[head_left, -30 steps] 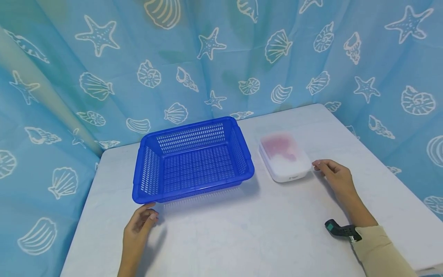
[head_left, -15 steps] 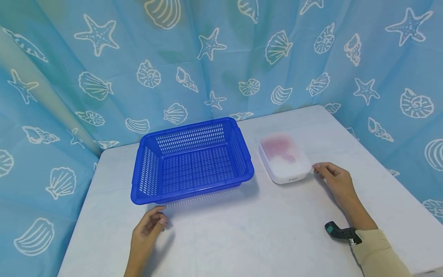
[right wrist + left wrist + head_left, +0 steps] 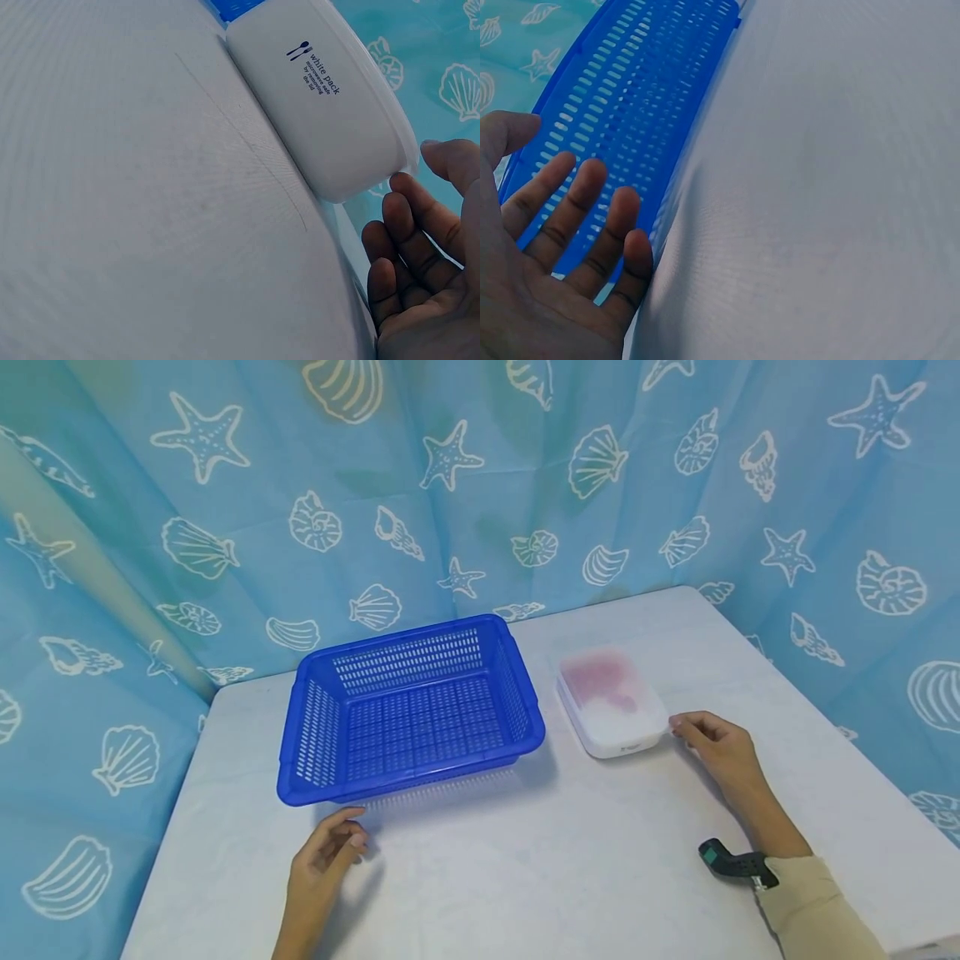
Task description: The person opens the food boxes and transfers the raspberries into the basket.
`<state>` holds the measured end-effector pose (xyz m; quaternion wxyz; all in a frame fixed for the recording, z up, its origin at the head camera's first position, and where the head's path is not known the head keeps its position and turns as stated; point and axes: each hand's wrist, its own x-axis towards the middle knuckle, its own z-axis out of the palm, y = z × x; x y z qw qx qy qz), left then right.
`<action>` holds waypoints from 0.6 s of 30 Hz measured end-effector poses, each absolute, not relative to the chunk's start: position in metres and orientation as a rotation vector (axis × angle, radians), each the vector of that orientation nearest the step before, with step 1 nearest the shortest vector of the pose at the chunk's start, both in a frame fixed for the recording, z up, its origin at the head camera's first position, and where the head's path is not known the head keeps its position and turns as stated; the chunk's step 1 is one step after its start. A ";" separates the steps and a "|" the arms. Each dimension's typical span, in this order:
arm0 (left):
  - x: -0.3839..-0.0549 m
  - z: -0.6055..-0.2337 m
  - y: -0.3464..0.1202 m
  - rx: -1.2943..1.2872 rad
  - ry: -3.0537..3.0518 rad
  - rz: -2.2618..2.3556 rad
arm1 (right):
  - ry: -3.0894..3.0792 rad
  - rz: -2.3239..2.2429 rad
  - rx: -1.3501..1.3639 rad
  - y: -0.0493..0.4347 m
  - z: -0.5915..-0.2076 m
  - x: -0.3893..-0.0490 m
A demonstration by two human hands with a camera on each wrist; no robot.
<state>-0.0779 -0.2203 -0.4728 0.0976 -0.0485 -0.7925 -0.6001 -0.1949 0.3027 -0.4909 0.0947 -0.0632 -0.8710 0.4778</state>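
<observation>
A white food container [image 3: 618,727] with a translucent lid [image 3: 615,693] stands on the table at right of centre; something pink shows through the lid. At its near right corner, my right hand [image 3: 720,747] pinches the lid's edge between thumb and index finger. In the right wrist view the thumb [image 3: 450,159] is on the lid side and the other fingers curl below the rim. A blue slotted plastic basket [image 3: 412,774] sits to the left. My left hand [image 3: 322,860] is just in front of its near side, fingers loosely bent, holding nothing.
A white cloth-like surface covers the table [image 3: 525,877]. A blue curtain [image 3: 487,510] with shells and starfish hangs behind and along both sides. A black strap-like device [image 3: 738,864] is on the right wrist.
My left hand has shifted right, away from the basket's near left corner. The right hand stays at the container's corner. The head view has turned slightly.
</observation>
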 end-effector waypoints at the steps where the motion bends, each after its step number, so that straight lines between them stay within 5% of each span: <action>1: -0.078 -0.473 -0.220 -0.152 -2.348 -1.781 | -2.587 1.415 -0.181 0.302 -0.491 -0.195; 18: -0.076 -0.452 -0.184 -0.267 -2.401 -1.753 | -2.614 1.391 -0.216 0.304 -0.493 -0.196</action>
